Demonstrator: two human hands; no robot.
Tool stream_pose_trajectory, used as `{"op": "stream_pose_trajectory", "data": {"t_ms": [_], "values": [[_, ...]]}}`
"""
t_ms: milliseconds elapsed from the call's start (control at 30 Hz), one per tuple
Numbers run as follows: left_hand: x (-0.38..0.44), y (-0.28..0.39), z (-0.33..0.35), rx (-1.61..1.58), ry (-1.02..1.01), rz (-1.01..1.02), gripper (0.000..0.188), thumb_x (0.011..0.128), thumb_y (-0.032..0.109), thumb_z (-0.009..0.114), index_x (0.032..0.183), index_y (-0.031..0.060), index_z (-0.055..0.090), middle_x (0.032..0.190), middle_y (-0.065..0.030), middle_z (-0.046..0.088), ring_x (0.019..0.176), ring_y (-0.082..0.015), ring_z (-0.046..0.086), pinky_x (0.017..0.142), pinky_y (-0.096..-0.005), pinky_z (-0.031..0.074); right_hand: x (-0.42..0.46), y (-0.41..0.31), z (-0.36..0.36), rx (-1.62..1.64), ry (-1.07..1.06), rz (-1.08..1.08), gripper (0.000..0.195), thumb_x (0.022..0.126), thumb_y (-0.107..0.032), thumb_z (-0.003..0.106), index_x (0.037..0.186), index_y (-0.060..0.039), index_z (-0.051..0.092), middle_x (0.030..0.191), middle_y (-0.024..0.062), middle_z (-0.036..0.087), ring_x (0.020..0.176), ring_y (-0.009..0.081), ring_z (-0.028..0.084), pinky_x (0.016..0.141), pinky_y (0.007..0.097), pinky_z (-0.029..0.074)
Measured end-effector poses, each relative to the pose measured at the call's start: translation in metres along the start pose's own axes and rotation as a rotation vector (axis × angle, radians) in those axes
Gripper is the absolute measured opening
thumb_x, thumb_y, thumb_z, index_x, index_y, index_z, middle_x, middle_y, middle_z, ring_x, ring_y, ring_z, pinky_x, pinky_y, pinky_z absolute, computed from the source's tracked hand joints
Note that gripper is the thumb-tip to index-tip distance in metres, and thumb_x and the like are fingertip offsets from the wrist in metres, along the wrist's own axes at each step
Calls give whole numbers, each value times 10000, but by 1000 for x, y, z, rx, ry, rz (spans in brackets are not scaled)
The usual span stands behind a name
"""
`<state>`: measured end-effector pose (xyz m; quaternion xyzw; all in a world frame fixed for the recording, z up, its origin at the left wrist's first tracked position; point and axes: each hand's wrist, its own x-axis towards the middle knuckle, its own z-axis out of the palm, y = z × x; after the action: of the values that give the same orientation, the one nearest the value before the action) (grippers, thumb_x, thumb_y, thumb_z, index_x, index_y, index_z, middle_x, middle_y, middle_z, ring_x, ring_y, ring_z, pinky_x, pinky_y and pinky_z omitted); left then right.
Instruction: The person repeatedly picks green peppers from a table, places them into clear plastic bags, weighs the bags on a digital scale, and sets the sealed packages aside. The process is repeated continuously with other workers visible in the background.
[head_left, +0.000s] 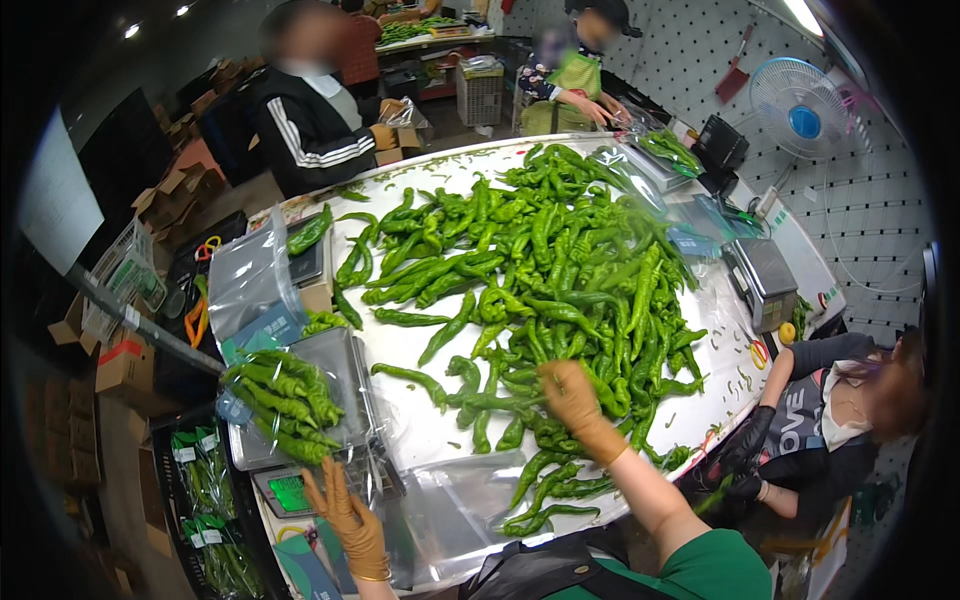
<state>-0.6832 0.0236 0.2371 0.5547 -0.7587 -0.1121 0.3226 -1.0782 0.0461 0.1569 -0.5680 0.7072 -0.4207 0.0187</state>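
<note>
My left hand (346, 510), in a tan glove, has its fingers spread at the front edge of a digital scale (330, 367). Its fingertips lie close to a clear plastic bag of long green peppers (289, 405) on the scale's metal plate; whether they touch is unclear. The lit green display (289, 495) of the scale is just left of that hand. My right hand (576, 401), gloved the same way, reaches into the near side of a large pile of green peppers (555, 262). Its fingertips are among the peppers, so I cannot tell whether it grips one.
Flat clear bags (465, 510) lie along the near table edge (679, 469). A black crate (217, 487) at the left holds bagged peppers. Another scale (761, 281) and a standing fan (799, 109) are at the right. Co-workers stand around the table, one with black gloves (750, 442).
</note>
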Motion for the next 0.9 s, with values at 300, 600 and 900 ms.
{"op": "stream_pose_trajectory", "data": {"t_ms": [300, 600, 900], "values": [[4, -1, -1, 45, -30, 7, 685, 819, -163, 410, 1437, 128, 460, 1523, -80, 421, 1484, -375, 186, 1189, -565, 80, 74, 113, -31, -236, -239, 447, 480, 737, -190, 809, 1157, -19, 652, 948, 132, 698, 851, 285, 672, 768, 380, 531], [24, 10, -7, -16, -12, 16, 806, 699, -198, 377, 1444, 101, 451, 1534, -99, 400, 1486, -378, 177, 1195, -547, 64, 53, 14, -76, 1031, -631, 859, 216, 907, -168, 689, 1062, -18, 677, 848, 24, 709, 505, 1, 430, 415, 147, 292], [30, 5, -3, -129, 17, 43, 891, 663, -170, 364, 1508, 111, 361, 1593, -103, 289, 1496, -376, 116, 1209, -501, 58, -56, -114, -44, 1307, -1074, 928, 369, 907, -198, 706, 1189, 31, 643, 964, 50, 702, 771, 84, 628, 686, 197, 480]]}}
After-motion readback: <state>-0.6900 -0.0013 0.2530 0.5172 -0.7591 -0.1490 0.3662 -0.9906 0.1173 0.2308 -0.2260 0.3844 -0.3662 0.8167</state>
